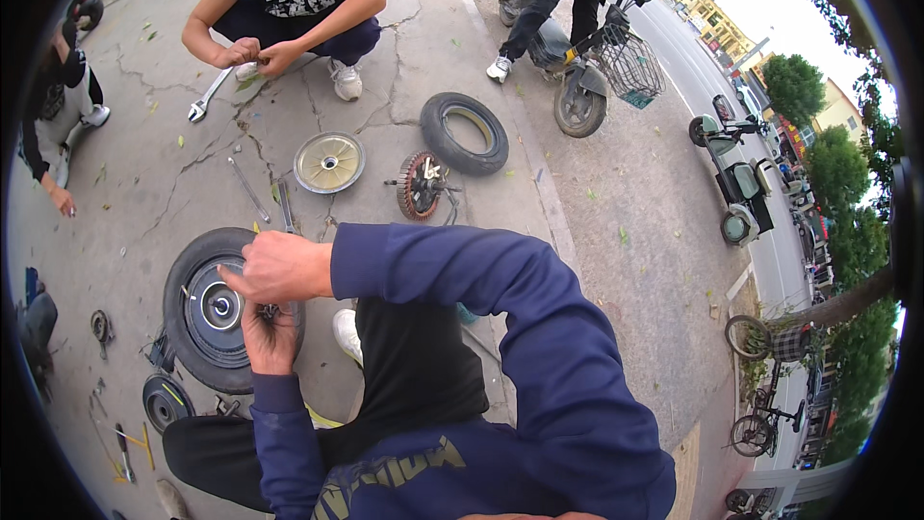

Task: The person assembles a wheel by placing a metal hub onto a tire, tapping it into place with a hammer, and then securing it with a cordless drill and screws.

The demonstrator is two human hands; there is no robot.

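A wheel with a black tyre (185,260) lies flat on the ground before me, its dark hub and pale centre ring facing up. Over its right side, my left hand (269,339) is palm up with curled fingers, around something small and dark I cannot make out. Just above it, my right hand (286,268) has its fingers bent and closed, pointing down toward the left hand. Whatever is between its fingertips is hidden. Beyond the hands lie a silver wheel cover (329,163), a motor stator with copper windings (420,186) and a loose tyre (464,133).
Spanners (250,191) lie past the wheel, and an adjustable wrench (198,110) rests near a squatting person (298,0). A dark round cover (167,403) and a screwdriver (122,443) lie at lower left. Another person stands by an electric scooter (580,101) with a basket.
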